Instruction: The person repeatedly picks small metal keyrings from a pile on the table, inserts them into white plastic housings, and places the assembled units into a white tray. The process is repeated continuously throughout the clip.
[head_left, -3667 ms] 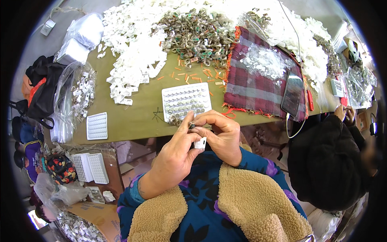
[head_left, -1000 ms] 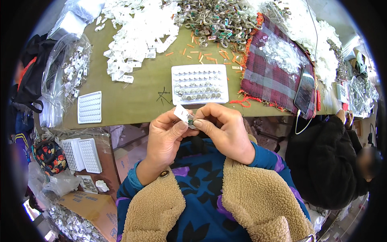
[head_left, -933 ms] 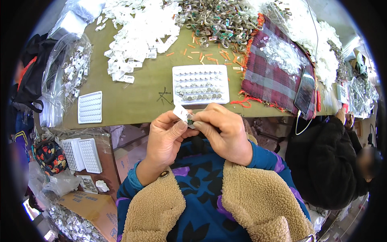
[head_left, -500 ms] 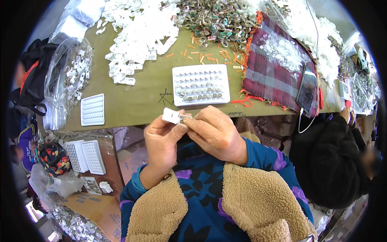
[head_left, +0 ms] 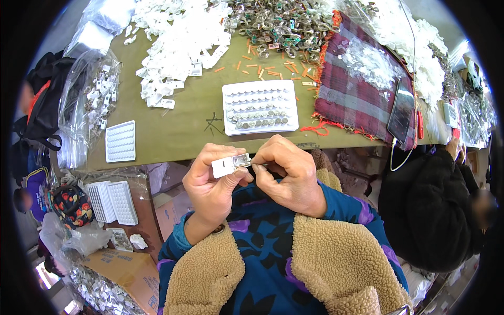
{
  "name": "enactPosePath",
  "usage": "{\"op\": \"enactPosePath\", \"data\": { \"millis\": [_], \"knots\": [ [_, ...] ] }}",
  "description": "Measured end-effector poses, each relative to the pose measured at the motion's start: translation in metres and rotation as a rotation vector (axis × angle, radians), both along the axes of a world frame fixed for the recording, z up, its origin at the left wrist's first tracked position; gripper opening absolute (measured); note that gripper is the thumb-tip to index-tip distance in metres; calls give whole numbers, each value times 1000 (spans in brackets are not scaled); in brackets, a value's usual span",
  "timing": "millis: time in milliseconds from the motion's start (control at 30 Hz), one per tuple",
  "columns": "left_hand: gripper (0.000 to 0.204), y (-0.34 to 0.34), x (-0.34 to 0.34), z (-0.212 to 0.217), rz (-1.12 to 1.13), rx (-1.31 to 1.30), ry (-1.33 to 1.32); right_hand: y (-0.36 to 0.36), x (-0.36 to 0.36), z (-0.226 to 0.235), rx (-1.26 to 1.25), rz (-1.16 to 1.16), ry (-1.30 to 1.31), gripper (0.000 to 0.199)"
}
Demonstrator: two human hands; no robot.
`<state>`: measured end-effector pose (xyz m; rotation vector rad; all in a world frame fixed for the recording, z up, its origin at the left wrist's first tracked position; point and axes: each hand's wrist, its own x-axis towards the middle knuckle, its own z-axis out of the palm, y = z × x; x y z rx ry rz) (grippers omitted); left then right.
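One white casing [head_left: 223, 167], with a see-through right end, is held in the air just off the near edge of the table [head_left: 173, 131]. The left hand [head_left: 208, 184] grips it, thumb on the near side and fingers on the far side. The right hand [head_left: 291, 170] is at the casing's right end, its thumb and forefinger narrowed almost together (whether they pinch a small part cannot be told).

Beyond the hands lies one white tray [head_left: 228, 105] with round silvery cells in its nearer rows; a second, smaller white tray [head_left: 120, 142] lies to the left. Farther off are one heap of white casings [head_left: 173, 52], one heap of metallic and green parts [head_left: 283, 26], and scattered orange strips [head_left: 261, 73] (too many to count reliably). To the right, one plaid cloth [head_left: 346, 105] bears a pile of clear pieces [head_left: 370, 65] and one dark phone [head_left: 400, 115], joined to one white cable [head_left: 392, 155]. At the far right sits one co-worker [head_left: 428, 210] in dark clothing.
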<state>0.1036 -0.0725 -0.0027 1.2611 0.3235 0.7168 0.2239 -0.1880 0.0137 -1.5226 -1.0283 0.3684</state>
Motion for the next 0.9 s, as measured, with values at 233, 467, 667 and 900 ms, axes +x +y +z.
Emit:
{"op": "enactPosePath", "data": {
  "millis": [233, 467, 667, 900],
  "knots": [
    [28, -1, 4, -6, 29, 62, -72, 1, 2, 0, -83, 121, 765, 4],
    [33, 6, -3, -10, -279, -713, -180, 0, 3, -3, -154, 220, 1077, 10],
    [31, -1, -14, -11, -180, -525, 67, -9, -5, 8, 8, -55, 24, 13],
    [24, -16, -25, -1, -182, -262, 287, -8, -14, 6, -66, -12, -184, 14]
  ]
}}
